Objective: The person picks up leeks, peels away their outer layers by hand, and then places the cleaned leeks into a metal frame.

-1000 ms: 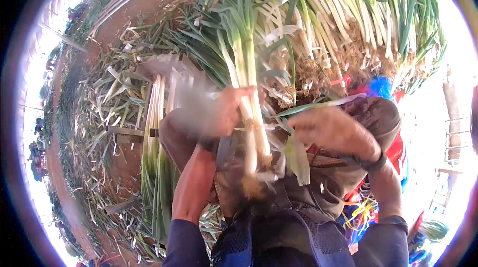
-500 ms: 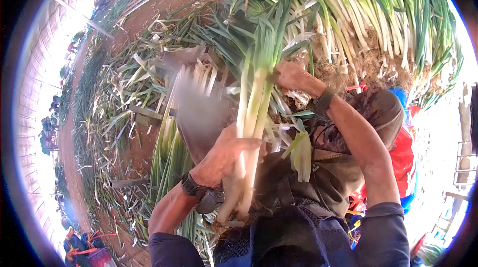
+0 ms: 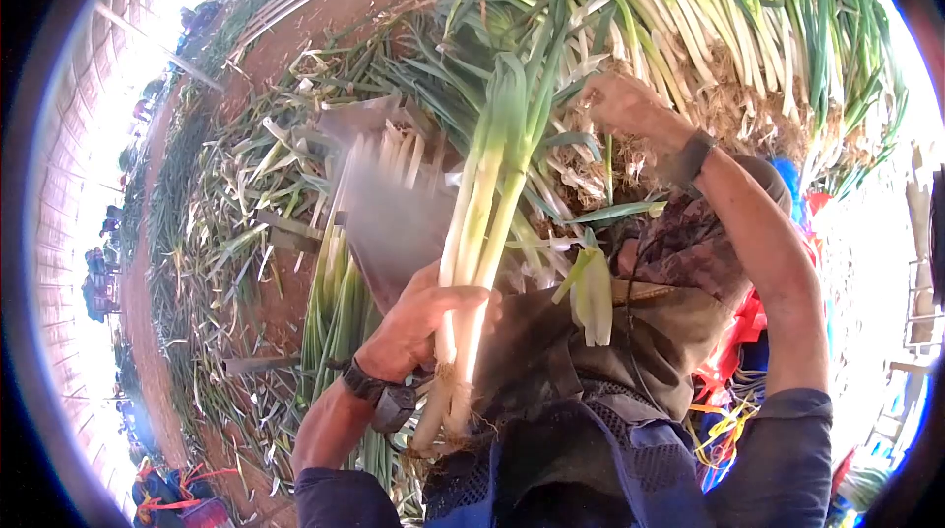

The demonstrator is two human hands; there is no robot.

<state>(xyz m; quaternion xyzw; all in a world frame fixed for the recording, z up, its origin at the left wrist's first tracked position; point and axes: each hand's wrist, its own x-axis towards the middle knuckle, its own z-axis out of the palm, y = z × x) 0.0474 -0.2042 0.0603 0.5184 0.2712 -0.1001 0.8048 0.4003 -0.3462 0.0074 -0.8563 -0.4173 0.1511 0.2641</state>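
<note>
My left hand [image 3: 421,321] is wrapped round the pale lower stalks of a few leeks [image 3: 477,203]. Their green leaves point up and away, while the hairy roots hang down by my lap. Off to the right, my right hand [image 3: 635,110] is raised clear of these stalks, in front of the roots of a large leek heap [image 3: 709,36]. Its fingers are curled; whatever may be between them is too blurred to make out. A loose pale-green leaf [image 3: 593,302] hangs over my clothing.
A metal holder [image 3: 389,223], blurred in part, stands left of the held leeks, with more leeks [image 3: 337,307] lying in it. Cut leaf scraps [image 3: 231,203] cover the ground on the left. Red and blue plastic [image 3: 743,331] and yellow ties [image 3: 724,434] lie to my right.
My right hand has left the held leeks and moved right and slightly up. The held leeks have tilted and shifted a little left and down with my left hand.
</note>
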